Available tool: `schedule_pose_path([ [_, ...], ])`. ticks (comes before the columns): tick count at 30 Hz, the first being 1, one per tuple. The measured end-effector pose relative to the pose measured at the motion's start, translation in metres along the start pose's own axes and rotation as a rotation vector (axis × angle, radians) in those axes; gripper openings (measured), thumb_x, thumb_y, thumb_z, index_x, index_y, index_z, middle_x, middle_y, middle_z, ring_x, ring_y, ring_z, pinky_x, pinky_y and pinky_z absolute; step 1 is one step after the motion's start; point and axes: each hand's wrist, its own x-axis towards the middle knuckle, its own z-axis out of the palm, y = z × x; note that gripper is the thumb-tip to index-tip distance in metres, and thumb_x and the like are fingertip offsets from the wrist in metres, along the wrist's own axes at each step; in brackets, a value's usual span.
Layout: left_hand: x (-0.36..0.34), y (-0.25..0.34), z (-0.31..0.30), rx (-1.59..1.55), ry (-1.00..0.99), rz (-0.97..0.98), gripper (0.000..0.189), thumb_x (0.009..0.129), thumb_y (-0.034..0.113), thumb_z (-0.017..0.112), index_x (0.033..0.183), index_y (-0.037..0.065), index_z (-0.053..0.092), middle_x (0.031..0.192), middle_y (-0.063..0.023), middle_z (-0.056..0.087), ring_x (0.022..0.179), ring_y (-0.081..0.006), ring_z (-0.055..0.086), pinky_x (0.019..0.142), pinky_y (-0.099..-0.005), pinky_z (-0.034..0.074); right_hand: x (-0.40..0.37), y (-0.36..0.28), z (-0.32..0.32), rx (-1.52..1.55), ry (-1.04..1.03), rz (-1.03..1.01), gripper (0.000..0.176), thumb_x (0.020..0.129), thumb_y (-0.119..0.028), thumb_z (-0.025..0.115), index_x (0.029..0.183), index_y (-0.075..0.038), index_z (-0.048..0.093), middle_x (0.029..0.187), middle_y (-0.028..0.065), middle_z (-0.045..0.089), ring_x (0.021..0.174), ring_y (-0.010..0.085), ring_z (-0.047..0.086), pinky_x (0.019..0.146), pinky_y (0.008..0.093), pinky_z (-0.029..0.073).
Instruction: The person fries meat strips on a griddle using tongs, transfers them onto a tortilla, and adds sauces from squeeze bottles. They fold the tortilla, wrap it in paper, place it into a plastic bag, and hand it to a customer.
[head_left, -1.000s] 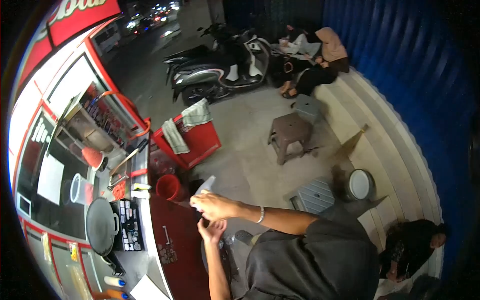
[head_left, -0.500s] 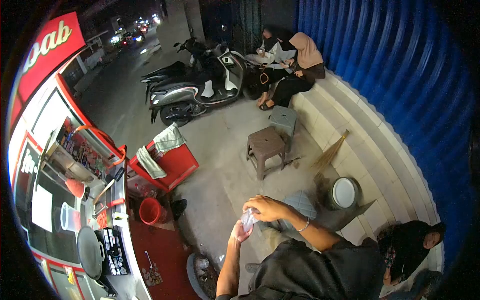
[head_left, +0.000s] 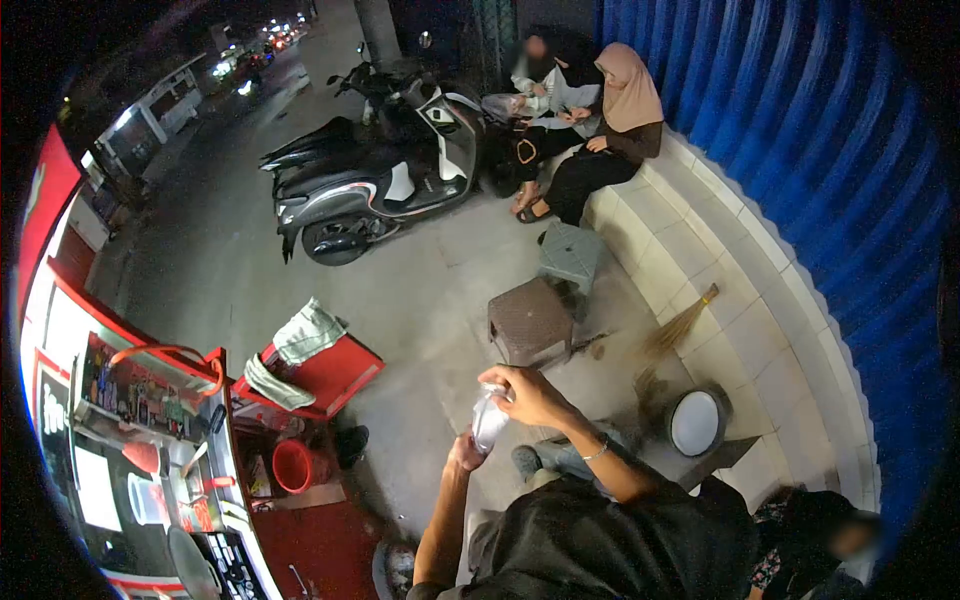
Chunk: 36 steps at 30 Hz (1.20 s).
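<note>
In front of my body I hold a small clear plastic bag (head_left: 489, 426), whitish and shiny in the light. My left hand (head_left: 466, 452) is closed around its lower end. At the upper end, the fingers of my right hand (head_left: 530, 398) pinch the plastic. Whatever may be inside the bag is too blurred to make out. Just beyond my hands stands a brown plastic stool (head_left: 530, 318), with a grey stool (head_left: 571, 252) behind it.
A lit food stall with a red bucket (head_left: 299, 466) and a red panel (head_left: 322, 373) draped with cloths (head_left: 310, 332) is on my left. A parked scooter (head_left: 390, 185) stands ahead. People sit on the tiled steps (head_left: 745, 285), near a broom (head_left: 684, 325) and white-topped bucket (head_left: 694, 422).
The bag now stretches longer and more upright between my hands. My right hand has risen slightly, and my left hand has shifted a little left and up. The view has turned.
</note>
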Motion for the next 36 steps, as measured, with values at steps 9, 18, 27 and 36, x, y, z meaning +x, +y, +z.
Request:
schedule_pose_path([
  [9,0.114,0.054,-0.047,-0.313,0.106,-0.150,0.028,0.107,0.026,0.055,0.125,0.009,0.067,0.102,-0.0061,0.074,0.084,-0.0198,0.070,0.071,-0.0348,0.057,0.130,0.009,-0.024,0.015,0.001,-0.032,0.031,0.091,-0.001,0.074,0.120,-0.007,0.068,0.090,0.0074,0.067,0.084,0.0205,0.066,0.076,0.0371,0.054],
  [18,0.252,0.093,-0.141,-0.934,-0.014,-0.527,0.032,0.109,0.033,0.052,0.129,0.013,0.065,0.107,-0.0032,0.073,0.086,-0.0201,0.071,0.069,-0.0340,0.058,0.256,0.024,-0.006,-0.024,-0.043,0.015,0.023,0.093,-0.006,0.073,0.116,-0.008,0.070,0.098,0.0113,0.073,0.090,0.0267,0.071,0.079,0.0393,0.056],
  [27,0.286,0.121,-0.221,-0.933,0.053,-0.567,0.037,0.107,0.038,0.052,0.131,0.013,0.065,0.113,-0.0025,0.073,0.094,-0.0194,0.070,0.072,-0.0362,0.057,0.349,0.053,0.021,-0.004,0.002,-0.035,0.017,0.093,-0.004,0.070,0.111,-0.006,0.069,0.096,0.0117,0.072,0.089,0.0261,0.070,0.081,0.0390,0.056],
  [36,0.276,0.094,-0.261,-1.003,0.121,-0.588,0.032,0.102,0.030,0.061,0.126,0.009,0.067,0.111,-0.0071,0.072,0.099,-0.0246,0.070,0.082,-0.0418,0.058,0.392,0.053,0.027,0.015,-0.091,-0.099,0.018,0.093,-0.005,0.069,0.110,-0.005,0.067,0.102,0.0135,0.071,0.098,0.0308,0.069,0.088,0.0414,0.054],
])
